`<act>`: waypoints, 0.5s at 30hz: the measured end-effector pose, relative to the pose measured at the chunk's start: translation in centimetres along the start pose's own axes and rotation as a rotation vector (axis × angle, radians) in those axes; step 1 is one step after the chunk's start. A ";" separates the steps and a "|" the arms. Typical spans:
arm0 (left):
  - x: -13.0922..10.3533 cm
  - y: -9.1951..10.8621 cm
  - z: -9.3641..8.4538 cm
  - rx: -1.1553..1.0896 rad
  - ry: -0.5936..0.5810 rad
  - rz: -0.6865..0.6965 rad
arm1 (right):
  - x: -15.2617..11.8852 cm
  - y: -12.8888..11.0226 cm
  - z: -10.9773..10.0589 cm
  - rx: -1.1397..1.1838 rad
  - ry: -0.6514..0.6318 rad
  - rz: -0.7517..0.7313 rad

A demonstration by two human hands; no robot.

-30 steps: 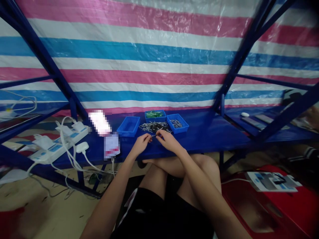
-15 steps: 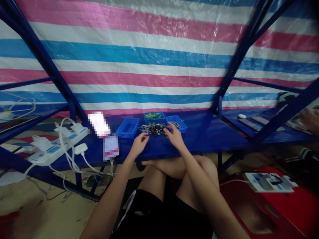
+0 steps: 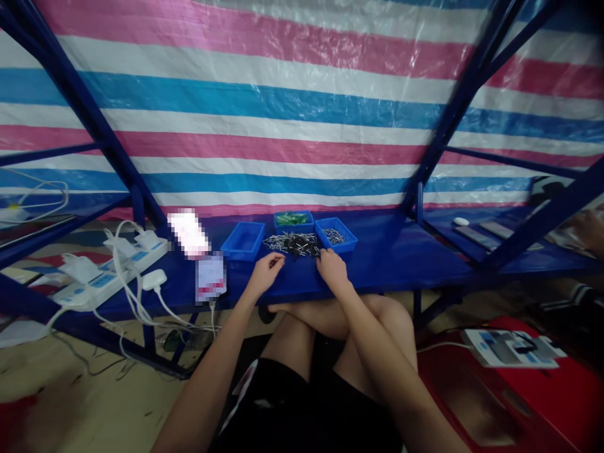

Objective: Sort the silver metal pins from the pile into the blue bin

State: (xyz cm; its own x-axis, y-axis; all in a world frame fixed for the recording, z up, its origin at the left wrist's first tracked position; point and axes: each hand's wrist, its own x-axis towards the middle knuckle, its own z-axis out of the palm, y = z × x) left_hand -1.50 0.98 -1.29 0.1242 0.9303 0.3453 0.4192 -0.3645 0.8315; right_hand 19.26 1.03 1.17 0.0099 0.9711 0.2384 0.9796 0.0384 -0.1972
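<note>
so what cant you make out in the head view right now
All in the head view:
Right hand: its back hides the grip, so whether it holds anything is unclear.
Left hand: too small and curled to tell.
Pile: overlapping pieces cannot be counted.
Green contents: too small to identify.
Lower pixelated device: screen masked.
Person at far right: cut off by the edge.

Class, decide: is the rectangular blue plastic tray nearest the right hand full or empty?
Partly filled: slim silvery pieces lie inside the rectangular blue plastic tray, with its inner walls showing above them.
</note>
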 end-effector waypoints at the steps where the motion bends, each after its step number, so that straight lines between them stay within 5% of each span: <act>1: 0.0 0.0 0.0 -0.010 -0.001 -0.002 | 0.1 -0.1 0.2 0.000 -0.008 0.010; 15: -0.1 0.0 0.1 -0.119 -0.002 -0.033 | 0.9 -0.2 1.0 0.019 0.000 0.050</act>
State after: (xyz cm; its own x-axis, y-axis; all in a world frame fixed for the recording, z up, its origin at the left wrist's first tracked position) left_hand -1.44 0.91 -1.33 0.1138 0.9420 0.3156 0.3135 -0.3355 0.8884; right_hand 18.91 2.10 0.44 0.0587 0.9719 0.2279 0.9738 -0.0055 -0.2273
